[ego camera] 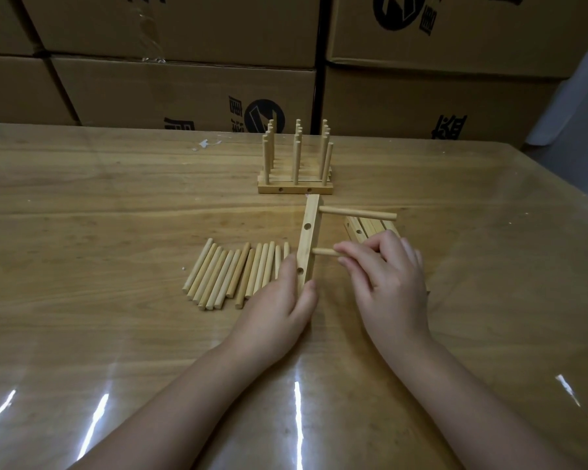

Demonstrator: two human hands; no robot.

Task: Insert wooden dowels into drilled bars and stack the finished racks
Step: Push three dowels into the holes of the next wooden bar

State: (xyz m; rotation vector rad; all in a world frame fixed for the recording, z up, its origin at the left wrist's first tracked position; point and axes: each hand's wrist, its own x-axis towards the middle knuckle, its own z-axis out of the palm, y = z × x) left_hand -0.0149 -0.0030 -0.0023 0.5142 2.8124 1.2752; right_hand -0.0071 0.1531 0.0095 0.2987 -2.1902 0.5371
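**Light Sticks, Tight Holes: Seating the Middle Dowel**

Toward the near middle of the table (116,215), the left hand (279,300) is gripping the near end of the bar (309,232), thumb on one side and fingers curled on the other, and is holding it on edge. Just to its right, the right hand (387,276) is pinching a dowel (326,252) between thumb and fingertips and is pointing its tip at the bar's middle hole; whether it is fully home is not showing.

The dowel is likely handling as a light, stiff, smooth stick, so it is probably rolling easily in the fingers and wanting a firm pinch close to the bar, pushed straight along its length. The bar is looking rigid but narrow, and is best being braced near the hole being filled so that it is not tipping.

Left of the bar, loose dowels (231,273) are lying side by side. Beyond the right hand, spare bars (367,228) are lying flat, partly hidden. At the bar's far end, a seated dowel (357,213) is sticking out to the right.

Further on, toward the far edge, finished racks (296,171) are standing together, pegs up. Cardboard boxes (184,89) are rising behind the table.
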